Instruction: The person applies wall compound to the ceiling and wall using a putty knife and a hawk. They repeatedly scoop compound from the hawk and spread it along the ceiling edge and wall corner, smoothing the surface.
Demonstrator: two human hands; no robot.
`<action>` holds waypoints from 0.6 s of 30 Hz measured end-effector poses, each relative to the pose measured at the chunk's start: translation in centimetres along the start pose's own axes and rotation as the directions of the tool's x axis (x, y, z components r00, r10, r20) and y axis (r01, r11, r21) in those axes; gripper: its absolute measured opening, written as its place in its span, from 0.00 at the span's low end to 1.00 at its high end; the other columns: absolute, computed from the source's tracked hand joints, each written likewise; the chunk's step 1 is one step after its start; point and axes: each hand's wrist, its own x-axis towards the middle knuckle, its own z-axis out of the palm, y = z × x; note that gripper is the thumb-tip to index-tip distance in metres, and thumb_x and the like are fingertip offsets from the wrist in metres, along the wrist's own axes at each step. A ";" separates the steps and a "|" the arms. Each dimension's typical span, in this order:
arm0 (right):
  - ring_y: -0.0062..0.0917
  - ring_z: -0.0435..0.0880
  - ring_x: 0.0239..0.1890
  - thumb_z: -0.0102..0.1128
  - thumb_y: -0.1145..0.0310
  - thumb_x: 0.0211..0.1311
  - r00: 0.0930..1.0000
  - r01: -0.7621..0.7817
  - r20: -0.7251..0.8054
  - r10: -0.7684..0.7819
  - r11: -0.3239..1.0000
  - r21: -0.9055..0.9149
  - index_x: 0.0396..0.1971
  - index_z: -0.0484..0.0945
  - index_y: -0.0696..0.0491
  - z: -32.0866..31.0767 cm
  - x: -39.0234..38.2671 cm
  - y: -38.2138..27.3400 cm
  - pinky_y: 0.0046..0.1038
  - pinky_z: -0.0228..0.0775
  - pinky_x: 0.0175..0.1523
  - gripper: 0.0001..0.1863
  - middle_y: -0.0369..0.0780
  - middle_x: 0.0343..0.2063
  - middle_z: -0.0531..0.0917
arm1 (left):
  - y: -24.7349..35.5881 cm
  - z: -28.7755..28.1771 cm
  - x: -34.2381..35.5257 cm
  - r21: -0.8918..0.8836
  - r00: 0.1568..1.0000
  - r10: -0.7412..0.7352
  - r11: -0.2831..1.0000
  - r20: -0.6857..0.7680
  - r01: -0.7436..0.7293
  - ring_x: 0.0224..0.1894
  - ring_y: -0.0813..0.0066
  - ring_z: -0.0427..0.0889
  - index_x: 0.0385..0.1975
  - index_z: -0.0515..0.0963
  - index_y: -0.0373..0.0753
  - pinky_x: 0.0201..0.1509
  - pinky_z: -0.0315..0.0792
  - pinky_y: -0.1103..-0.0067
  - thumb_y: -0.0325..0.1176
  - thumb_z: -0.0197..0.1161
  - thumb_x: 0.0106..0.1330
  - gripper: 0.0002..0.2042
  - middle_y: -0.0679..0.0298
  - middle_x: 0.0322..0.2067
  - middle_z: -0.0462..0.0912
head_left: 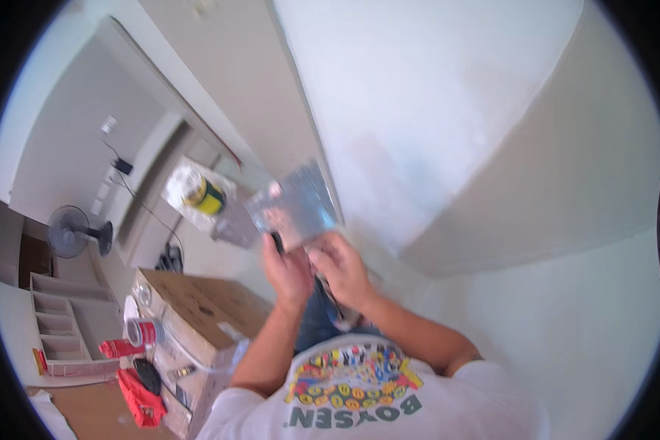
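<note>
Before my chest I hold a flat, shiny rectangular metal plate, which looks like the blade of a plastering trowel. It tilts up and away from me and catches reflections. My left hand grips its lower left edge, the thumb beside a small black part. My right hand is close beside it, its fingers curled in at the plate's lower right edge. Below the hands a dark narrow thing shows in part; its kind cannot be made out. My palms hide the plate's underside.
At left stands a large cardboard box, with a striped roll-like cup and a red bag near it. A yellow-and-green paint can stands farther off, and a grey fan at far left. A white wall rises ahead.
</note>
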 end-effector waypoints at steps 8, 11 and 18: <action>0.20 0.87 0.45 0.65 0.67 0.75 0.982 0.037 0.186 -0.030 0.999 -0.032 0.61 0.74 0.62 1.0 7.3 -3.5 0.25 0.80 0.51 0.22 0.41 0.48 0.87 | 1.4 1.8 5.0 -0.027 0.998 -0.002 1.000 0.061 0.004 0.40 0.78 0.83 0.55 0.77 0.41 0.36 0.73 0.80 0.51 0.48 0.83 0.20 0.65 0.45 0.87; 0.21 0.88 0.45 0.65 0.71 0.74 0.934 0.162 0.315 -0.171 0.985 0.056 0.58 0.77 0.61 0.9 10.6 -5.5 0.25 0.81 0.51 0.17 0.42 0.49 0.87 | 3.0 3.3 8.4 -0.036 0.979 0.038 0.999 0.203 -0.031 0.42 0.74 0.84 0.57 0.77 0.40 0.41 0.74 0.77 0.49 0.50 0.82 0.20 0.64 0.45 0.87; 0.19 0.86 0.42 0.57 0.70 0.77 0.746 0.629 0.083 -0.661 0.659 -0.412 0.51 0.80 0.58 5.3 21.7 -11.1 0.26 0.78 0.48 0.10 0.37 0.38 0.87 | 8.8 11.0 15.1 -0.048 0.902 0.190 0.981 0.388 -0.186 0.54 0.66 0.85 0.62 0.74 0.38 0.63 0.75 0.68 0.44 0.52 0.81 0.20 0.60 0.51 0.87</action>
